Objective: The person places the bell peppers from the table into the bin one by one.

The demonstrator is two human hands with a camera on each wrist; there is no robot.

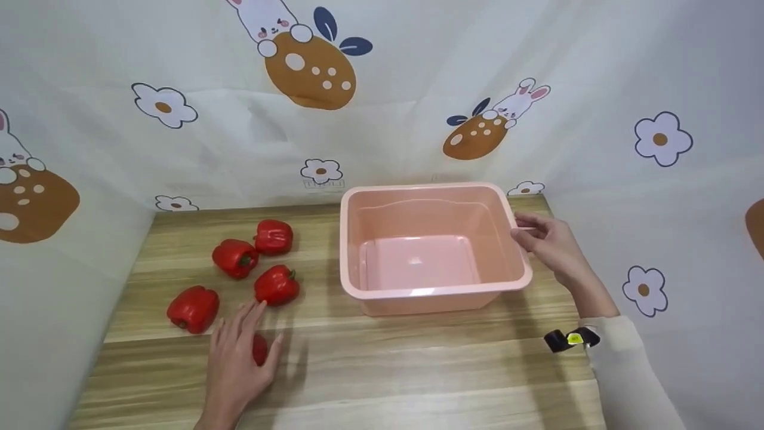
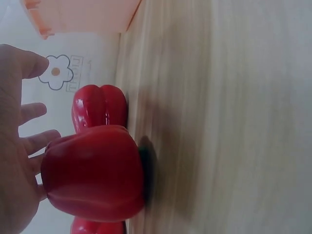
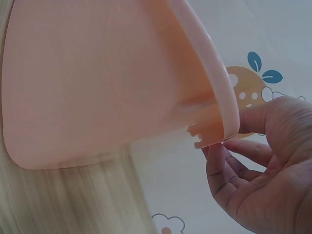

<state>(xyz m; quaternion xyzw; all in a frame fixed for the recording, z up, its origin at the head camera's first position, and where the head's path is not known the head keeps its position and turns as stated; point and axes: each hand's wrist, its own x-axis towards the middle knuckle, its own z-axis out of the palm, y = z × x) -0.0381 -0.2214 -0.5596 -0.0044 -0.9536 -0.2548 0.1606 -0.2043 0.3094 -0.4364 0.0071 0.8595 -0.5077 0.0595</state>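
Note:
My left hand [image 1: 234, 356] is spread above a red bell pepper [image 1: 259, 350] at the front left of the table, mostly covered by the hand in the head view. Seen from the left wrist, the fingers are relaxed and parted beside this pepper [image 2: 95, 173], not curled round it. My right hand [image 1: 552, 248] pinches the right rim of a pink plastic basin [image 1: 436, 293], thumb on top and fingers beneath the edge. The right wrist view shows the fingertips at the lip of the basin [image 3: 97, 83]. Inside, the basin holds nothing.
Several more red bell peppers lie on the left of the wood-grain table [image 1: 406, 370]: one at far left [image 1: 194, 309], one nearest the left fingertips [image 1: 277, 285], and two touching behind [image 1: 236, 258]. A patterned cloth [image 1: 394, 119] hangs around the back and sides.

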